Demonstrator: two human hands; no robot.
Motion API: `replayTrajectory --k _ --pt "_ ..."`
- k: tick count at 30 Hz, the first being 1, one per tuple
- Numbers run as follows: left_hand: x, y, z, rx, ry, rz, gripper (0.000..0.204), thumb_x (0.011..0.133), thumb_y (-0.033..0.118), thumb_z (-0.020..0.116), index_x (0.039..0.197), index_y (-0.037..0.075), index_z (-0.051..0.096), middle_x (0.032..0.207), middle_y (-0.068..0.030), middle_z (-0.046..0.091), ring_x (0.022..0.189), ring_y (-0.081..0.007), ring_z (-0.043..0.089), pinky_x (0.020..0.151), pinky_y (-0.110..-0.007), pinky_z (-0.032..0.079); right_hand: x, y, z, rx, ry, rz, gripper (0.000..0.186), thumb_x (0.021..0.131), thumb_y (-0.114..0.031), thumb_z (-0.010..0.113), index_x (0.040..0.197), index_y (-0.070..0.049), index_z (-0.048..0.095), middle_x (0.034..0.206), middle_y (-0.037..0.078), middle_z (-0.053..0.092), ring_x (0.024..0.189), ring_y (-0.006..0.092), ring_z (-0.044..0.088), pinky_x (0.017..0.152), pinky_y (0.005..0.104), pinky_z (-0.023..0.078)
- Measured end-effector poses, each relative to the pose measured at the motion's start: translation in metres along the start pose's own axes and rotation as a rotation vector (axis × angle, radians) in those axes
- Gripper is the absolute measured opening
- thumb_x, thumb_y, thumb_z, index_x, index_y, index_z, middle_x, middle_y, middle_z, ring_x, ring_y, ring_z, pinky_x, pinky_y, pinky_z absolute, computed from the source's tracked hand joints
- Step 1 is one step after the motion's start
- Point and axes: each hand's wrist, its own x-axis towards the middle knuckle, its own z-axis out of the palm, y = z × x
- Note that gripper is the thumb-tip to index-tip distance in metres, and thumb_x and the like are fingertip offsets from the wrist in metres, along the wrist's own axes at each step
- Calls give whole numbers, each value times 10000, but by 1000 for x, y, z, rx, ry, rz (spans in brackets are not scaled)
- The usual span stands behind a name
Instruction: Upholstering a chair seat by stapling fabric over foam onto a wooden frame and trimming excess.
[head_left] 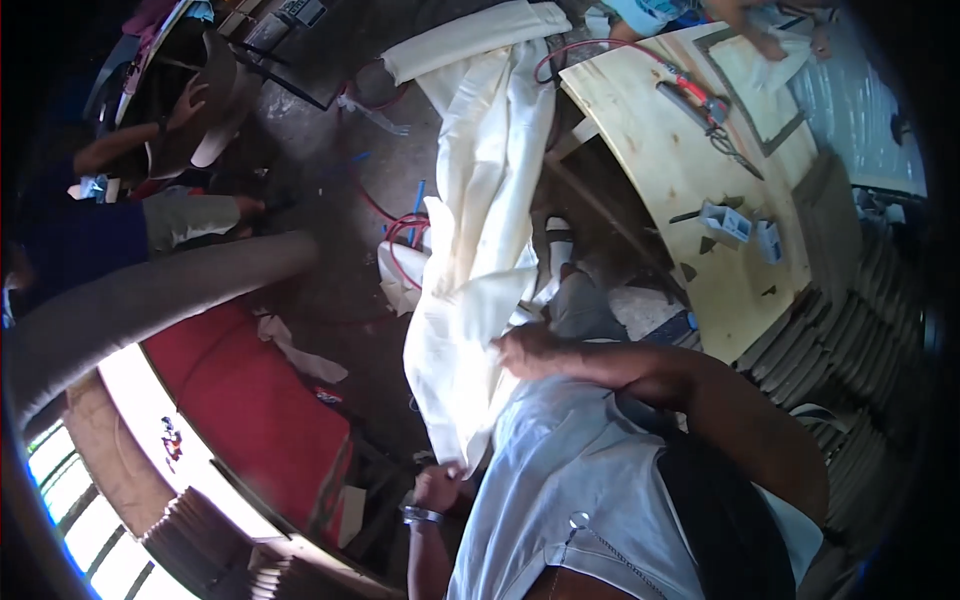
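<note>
A long length of cream fabric (480,190) stretches away from my body, loosely folded and creased. Its far end meets a pale roll of the same-looking cloth (475,42). My left hand (438,488), with a band on the wrist, is closed on the fabric's near lower corner. Higher up and to the right, my right hand (527,352) grips the fabric's right edge, fingers curled into it. Between the two hands the cloth hangs bright and fairly smooth.
To the right is a plywood table (640,130) with a red-handled tool (705,100), scissors (735,150) and small boxes (727,222). A red hose (405,235) lies on the floor. Another person (100,220) sits at left near a grey padded roll (170,285); someone's hands (770,48) work at top right.
</note>
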Motion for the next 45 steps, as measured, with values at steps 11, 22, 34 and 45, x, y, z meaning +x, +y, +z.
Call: replayTrajectory --k 11,22,34,45 --pt "123 135 -31 -299 272 339 338 964 218 679 1194 -29 668 927 -95 717 809 -171 666 727 -329 535 -7 -42 -18 -34 -528 -461 284 890 -282 650 1038 -45 704 941 160 707 898 340 680 829 445 538" --pt "61 162 31 -27 677 -118 214 863 149 717 899 -43 631 762 -271 662 634 -414 670 554 -478 505 -113 460 -200 1254 957 485 307 910 -430 528 872 -133 596 736 46 604 641 196 596 559 338 477" --pt "31 210 75 356 184 -309 204 884 282 681 985 105 663 843 -163 687 830 -388 670 701 -519 521 -197 597 -328 808 1009 1025 264 939 -378 634 1042 -137 603 876 106 613 920 297 649 844 506 536" --pt "-5 192 181 252 274 -368 274 943 308 618 1155 137 599 858 -144 685 694 -363 681 582 -530 504 -226 545 -265 527 1248 1457 448 855 -324 741 1155 -8 638 1125 232 699 966 392 729 690 457 622"
